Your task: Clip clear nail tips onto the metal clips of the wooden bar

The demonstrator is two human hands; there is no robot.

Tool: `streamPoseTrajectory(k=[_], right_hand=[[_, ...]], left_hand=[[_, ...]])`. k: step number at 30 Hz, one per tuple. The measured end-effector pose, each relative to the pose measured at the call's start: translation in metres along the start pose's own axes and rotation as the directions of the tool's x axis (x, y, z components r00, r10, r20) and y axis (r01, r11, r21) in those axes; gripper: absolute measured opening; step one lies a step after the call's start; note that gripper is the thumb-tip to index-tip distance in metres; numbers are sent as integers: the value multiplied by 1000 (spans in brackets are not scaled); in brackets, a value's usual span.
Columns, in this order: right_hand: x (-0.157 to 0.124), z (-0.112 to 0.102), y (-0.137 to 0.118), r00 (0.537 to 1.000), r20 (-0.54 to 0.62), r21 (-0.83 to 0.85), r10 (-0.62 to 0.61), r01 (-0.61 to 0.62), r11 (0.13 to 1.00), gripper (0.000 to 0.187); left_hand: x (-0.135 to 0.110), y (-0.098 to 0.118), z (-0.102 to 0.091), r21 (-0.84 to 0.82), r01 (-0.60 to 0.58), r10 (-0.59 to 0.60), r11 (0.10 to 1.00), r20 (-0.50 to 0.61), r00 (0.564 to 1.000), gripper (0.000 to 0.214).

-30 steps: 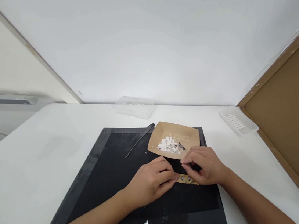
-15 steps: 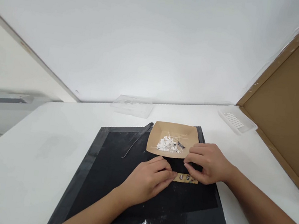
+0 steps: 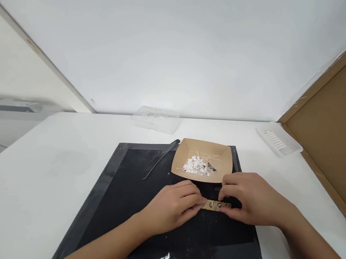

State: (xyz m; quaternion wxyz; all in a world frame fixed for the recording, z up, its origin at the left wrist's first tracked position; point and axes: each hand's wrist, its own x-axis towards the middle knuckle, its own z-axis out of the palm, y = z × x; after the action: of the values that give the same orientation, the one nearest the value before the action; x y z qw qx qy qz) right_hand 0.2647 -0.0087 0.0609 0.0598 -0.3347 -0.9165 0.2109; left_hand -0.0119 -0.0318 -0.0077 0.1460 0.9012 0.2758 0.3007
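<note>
A narrow tan strip (image 3: 206, 204) with small shiny round pieces on it lies across the black mat (image 3: 132, 192). My left hand (image 3: 175, 202) has its fingertips closed on the strip's left end. At the right part of the strip is my right hand (image 3: 247, 198), its thumb on the strip by one shiny round piece (image 3: 219, 205) and its forefinger at the upper edge. The right fingers are bent in a pinch, and they partly cover that end. Just beyond both hands stands a brown paper tray (image 3: 186, 148) holding white scraps (image 3: 196, 165) and thin sticks.
A dark, thin curved tool (image 3: 160, 160) rests left of the paper tray. Farther back are a clear plastic sheet or lid (image 3: 155, 119) and a clear tray (image 3: 289, 148) with white pieces. A cardboard panel (image 3: 341, 97) stands on the right.
My right hand has come down and slightly nearer, its thumb and forefinger now at the strip's right part. My left hand keeps its hold. The view has shifted slightly.
</note>
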Motion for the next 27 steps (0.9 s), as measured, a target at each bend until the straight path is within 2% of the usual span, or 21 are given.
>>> streamPoseTrajectory(k=[4,10,18,27], right_hand=[[1,3,0,1000,29,66,-13,11,998,6],[4,5,1,998,64,116,-19,12,993,20],[6,8,1,999,29,92,-43,40,995,15],[8,7,-1,997,83,131,2,-13,991,16]], left_hand=[[1,0,-1,9,-4,4,1000,-5,1000,9],[1,1,-1,33,-5,6,999,-8,1000,9],[3,2,-1,27,-4,4,1000,-17,1000,11],[1,1,-1,42,2,-2,999,-7,1000,12]])
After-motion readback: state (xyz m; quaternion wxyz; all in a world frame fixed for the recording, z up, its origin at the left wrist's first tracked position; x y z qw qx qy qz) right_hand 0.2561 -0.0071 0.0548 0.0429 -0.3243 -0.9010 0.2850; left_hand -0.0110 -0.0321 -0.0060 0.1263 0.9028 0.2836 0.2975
